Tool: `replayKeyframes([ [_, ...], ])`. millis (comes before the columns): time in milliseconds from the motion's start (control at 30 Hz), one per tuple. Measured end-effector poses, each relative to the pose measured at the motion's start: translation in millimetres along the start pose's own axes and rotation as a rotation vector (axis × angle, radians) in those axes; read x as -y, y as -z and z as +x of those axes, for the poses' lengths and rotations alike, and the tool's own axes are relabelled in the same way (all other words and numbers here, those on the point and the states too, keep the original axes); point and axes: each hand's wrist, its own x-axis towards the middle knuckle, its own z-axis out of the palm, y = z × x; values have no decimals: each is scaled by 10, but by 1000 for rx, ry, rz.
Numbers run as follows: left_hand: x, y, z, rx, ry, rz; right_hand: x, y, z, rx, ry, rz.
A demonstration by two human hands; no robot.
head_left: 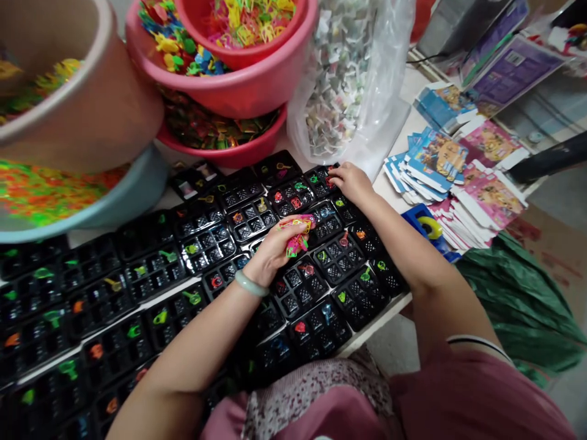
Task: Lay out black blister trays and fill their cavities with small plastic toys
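My left hand (pixel 270 250), with a pale green bangle at the wrist, is closed around a bunch of small plastic toys (pixel 299 237) in pink, yellow and green. It hovers over the black compartment trays (pixel 339 269). My right hand (pixel 355 183) reaches to the far right corner of the trays, its fingers pinched at a small red plastic toy (pixel 329 181) in a compartment. Many trays hold one or two little pieces, such as a red spoon-shaped toy (pixel 344 239) and a green one (pixel 365 274). The lower fingers of my left hand are hidden.
Behind the trays stand a pink basin (pixel 220 91), a beige tub (pixel 92 122) and a light blue basin (pixel 142 198), all with colourful pieces. A clear plastic bag (pixel 389 73) holds small packets. Printed cartons (pixel 435 159) and a blue tape dispenser (pixel 419 217) lie to the right.
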Motion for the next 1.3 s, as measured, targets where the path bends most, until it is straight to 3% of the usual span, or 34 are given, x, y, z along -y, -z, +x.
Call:
replayKeyframes([
  [67,31,17,8,10,-10,-4,156,-6,-227,24,40,169],
  [200,132,-16,40,25,17,-6,427,-13,-790,283,6,558],
  [367,264,-139,54,81,72,30,336,-71,-1191,227,-217,771],
  [467,296,-182,38,89,88,38,97,31,-1199,94,-249,715],
  [600,286,-212,-22,114,98,57,-251,248,-970,-156,-167,302],
  [700,273,-239,-104,111,112,87,-387,319,-788,-110,-170,46],
  [767,274,-254,-168,113,119,111,-343,317,-766,-67,-165,-11],
  [867,304,-254,-256,129,131,154,-64,271,-942,-34,-42,122],
  [1033,445,-192,-321,107,129,133,472,100,-1414,262,89,469],
  [1133,510,-137,-329,102,135,118,549,-24,-1493,276,4,569],
  [1300,494,-65,-330,85,121,91,482,-116,-1370,348,-206,773],
])
